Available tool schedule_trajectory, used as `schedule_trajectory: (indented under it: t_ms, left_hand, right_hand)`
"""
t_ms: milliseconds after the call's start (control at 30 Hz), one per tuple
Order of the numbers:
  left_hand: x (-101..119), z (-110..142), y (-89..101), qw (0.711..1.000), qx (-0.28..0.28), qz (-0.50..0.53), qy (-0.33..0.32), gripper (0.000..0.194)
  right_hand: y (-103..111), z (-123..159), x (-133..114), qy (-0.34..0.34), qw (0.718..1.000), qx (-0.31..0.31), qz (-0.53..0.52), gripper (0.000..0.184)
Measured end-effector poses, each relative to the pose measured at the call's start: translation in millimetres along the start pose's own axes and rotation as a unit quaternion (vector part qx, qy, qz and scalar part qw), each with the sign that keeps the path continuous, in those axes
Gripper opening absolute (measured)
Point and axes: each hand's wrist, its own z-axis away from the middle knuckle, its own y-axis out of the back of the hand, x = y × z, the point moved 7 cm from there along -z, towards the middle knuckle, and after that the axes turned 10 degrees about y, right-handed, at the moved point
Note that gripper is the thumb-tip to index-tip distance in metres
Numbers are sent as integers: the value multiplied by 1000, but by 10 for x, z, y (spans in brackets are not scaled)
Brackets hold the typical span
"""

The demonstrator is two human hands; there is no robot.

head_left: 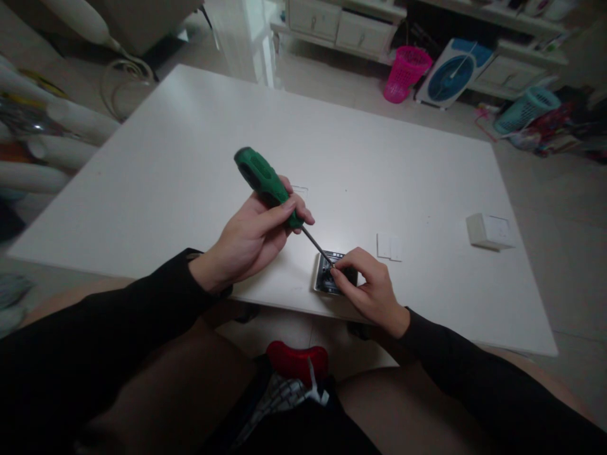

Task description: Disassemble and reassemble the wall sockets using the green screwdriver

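Note:
My left hand (pixel 251 237) is closed around the green handle of a screwdriver (pixel 260 177). The metal shaft slants down to the right, and its tip reaches a small device with a black inside and a pale rim (pixel 315 276) near the table's front edge. Over this device, the thumb and forefinger of my right hand (pixel 372 284) are pinched together right at the screwdriver's tip. Whatever lies between those fingertips is too small to make out. The same hand hides the device's right part.
On the white table (pixel 227 139) two thin white plates (pixel 389 248) lie right of the device, and a white box (pixel 486 232) stands farther right. A flat pale piece (pixel 300 189) shows behind my left hand. A pink basket (pixel 405 72) and a blue fan (pixel 453 72) stand beyond.

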Motion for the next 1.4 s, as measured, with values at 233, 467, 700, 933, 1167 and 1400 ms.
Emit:
schedule_trajectory:
  t_ms: [233, 467, 700, 933, 1167, 1400]
  left_hand:
    - [-23, 18, 2, 1000, -4, 5, 8, 19]
    - [-23, 31, -2, 1000, 12, 0, 14, 21]
    - [-20, 32, -22, 1000, -10, 1, 7, 25]
    - [-19, 27, -9, 1000, -17, -10, 7, 22]
    - [18, 25, -39, 999, -40, -12, -15, 25]
    - [76, 24, -31, 998, -46, -20, -38, 28]
  right_hand:
    - [-7, -15, -17, 8, 1000, 1, 1, 9]
    - [-3, -3, 8, -4, 1000, 5, -1, 8]
    - [-8, -4, -3, -1, 1000, 4, -12, 7]
    - [-21, -13, -18, -1, 1000, -7, -14, 7]
    - [24, -68, 40, 11, 999, -44, 8, 21]
    - [-1, 43, 369, -35, 963, -234, 130, 79]
